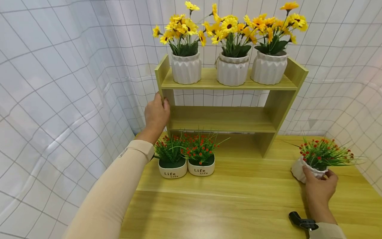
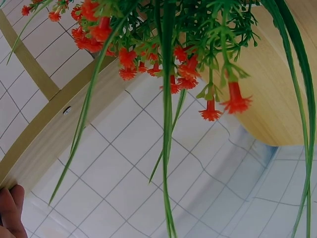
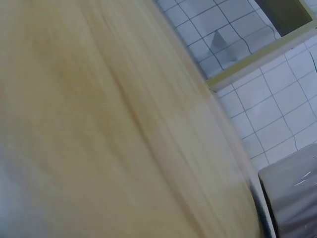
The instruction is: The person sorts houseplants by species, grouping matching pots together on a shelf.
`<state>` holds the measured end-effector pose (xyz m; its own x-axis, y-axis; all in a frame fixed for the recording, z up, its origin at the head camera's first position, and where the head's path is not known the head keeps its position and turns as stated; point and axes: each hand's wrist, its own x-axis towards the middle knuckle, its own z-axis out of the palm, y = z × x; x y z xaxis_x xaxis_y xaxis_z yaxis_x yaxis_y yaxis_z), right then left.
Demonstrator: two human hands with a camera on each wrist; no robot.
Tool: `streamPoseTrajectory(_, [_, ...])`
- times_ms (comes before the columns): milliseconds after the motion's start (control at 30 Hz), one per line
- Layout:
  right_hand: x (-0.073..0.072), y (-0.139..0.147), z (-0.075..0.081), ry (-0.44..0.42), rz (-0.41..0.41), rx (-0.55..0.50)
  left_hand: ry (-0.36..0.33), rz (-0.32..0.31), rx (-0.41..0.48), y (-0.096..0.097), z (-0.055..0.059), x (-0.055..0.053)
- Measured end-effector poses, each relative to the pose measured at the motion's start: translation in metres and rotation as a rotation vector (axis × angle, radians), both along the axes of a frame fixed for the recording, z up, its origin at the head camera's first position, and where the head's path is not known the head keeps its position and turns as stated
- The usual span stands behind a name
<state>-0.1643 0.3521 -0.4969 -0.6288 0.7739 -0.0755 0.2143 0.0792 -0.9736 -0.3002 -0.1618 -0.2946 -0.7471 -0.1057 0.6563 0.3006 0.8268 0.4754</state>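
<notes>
My left hand (image 1: 157, 113) grips the left side panel of a small wooden shelf (image 1: 226, 127), fingers behind it and thumb at its front edge. Its fingertips show at the lower left of the left wrist view. At the right of the table my right hand (image 1: 322, 189) holds a white fluted pot (image 1: 307, 171) of red flowers (image 1: 322, 152) by its rim, thumb on the near side. The pot leans to one side; part of it shows at the right wrist view's lower right edge. Two oval "Life" planters (image 1: 172, 171) with red flowers stand side by side before the shelf's left end.
Three white pots of yellow flowers (image 1: 232, 71) stand on the shelf's top board. The shelf rests at the back of the wooden table (image 1: 226, 205). White grid-patterned curtains (image 1: 59, 83) hang behind and at both sides. A black device (image 1: 302, 222) is strapped at my right wrist.
</notes>
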Motion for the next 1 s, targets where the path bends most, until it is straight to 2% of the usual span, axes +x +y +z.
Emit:
streamPoseTrajectory(200, [0.002,-0.006,0.01,0.04,0.019,-0.033,0.004,0.008,0.001,-0.001,0.0,-0.002])
streamPoseTrajectory(433, [0.006,-0.018,0.027,0.228,-0.002,-0.071,0.006,0.007,0.002,0.0,-0.001,-0.002])
streamPoseTrajectory(533, [0.008,-0.025,0.036,0.284,0.013,-0.08,0.0,0.007,0.002,0.0,-0.001,-0.002])
streamPoseTrajectory(633, [0.009,-0.031,0.045,0.312,0.028,-0.078,-0.001,0.009,0.002,0.0,-0.001,-0.002])
streamPoseTrajectory(800, [0.013,-0.04,0.059,0.307,0.048,-0.026,0.006,0.008,0.004,0.0,0.0,-0.002])
streamPoseTrajectory(1000, [0.017,-0.049,0.069,0.335,0.061,0.009,-0.001,0.007,0.007,0.001,0.0,-0.001])
